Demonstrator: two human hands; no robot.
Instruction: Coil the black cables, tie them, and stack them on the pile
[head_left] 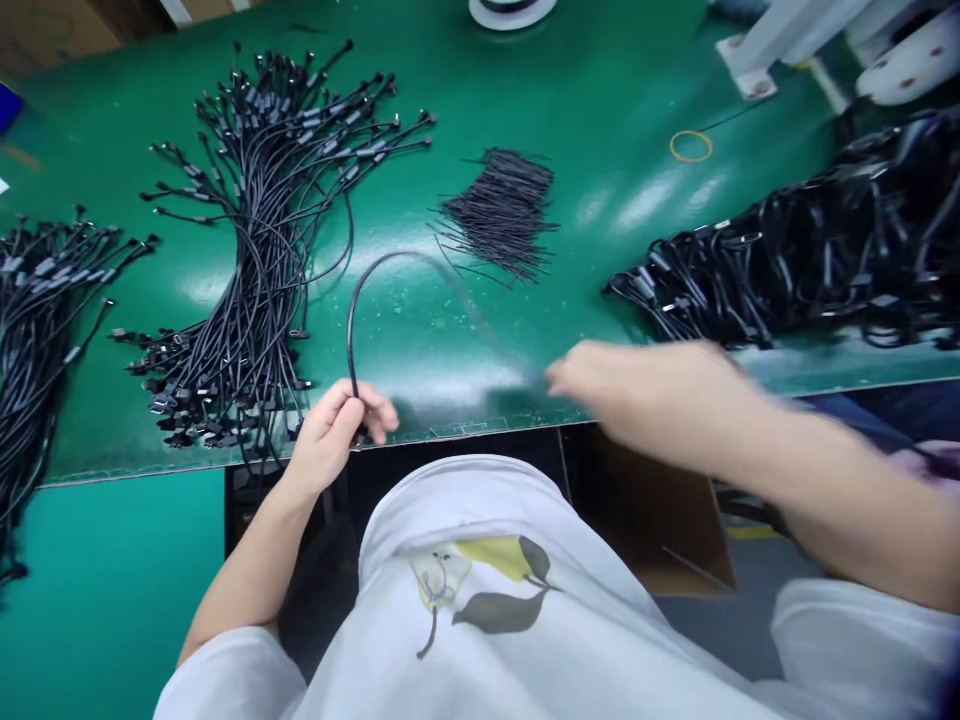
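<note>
My left hand [339, 425] pinches a black cable [351, 320] near one end, at the table's front edge. From there the cable rises in an arch and runs, blurred, down to my right hand [600, 375]. My right hand is smeared by motion, its fingers closed at the cable's far part; the tip there is too blurred to make out. A large bundle of black cables [259, 240] with connectors at both ends lies left of the arch. Beyond it sits a pile of thin black twist ties [502, 210].
More cables [37, 290] lie at the far left, and a long heap of coiled cables [787, 240] spreads along the right. A yellow ring [690, 147], a white spool [512, 12] and a white metal stand [750, 65] are farther back. Below the table edge is an open cardboard box [652, 510].
</note>
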